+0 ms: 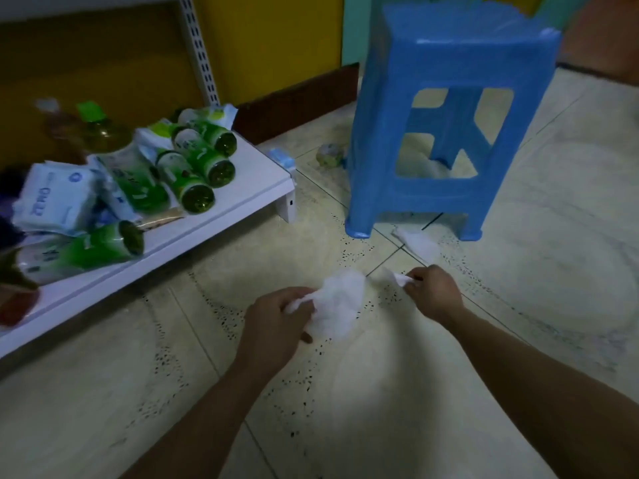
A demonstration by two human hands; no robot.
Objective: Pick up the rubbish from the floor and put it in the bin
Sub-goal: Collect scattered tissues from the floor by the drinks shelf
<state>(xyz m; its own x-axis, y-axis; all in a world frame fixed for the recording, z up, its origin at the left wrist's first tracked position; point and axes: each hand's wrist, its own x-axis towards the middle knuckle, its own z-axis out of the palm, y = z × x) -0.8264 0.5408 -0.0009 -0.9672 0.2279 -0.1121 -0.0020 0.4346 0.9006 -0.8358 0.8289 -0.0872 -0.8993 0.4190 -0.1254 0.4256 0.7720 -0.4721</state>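
Speckled floor tiles (380, 392) are filling the lower frame. Left hand (276, 316) is clutching a tissue wad (337, 302) at centre, and right hand (432, 292) is pinching a small scrap (397, 279). Another loose tissue (420, 245) is lying just above the right hand, the nearer one, by the blue stool (449, 63) (bin nowhere in view).

Open floor (345, 392) between white shelf (207, 216) left and blue stool (449, 63) ahead.

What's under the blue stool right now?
White crumpled paper lies under the blue stool, seen between its legs. Its side panels hide whatever else is there.
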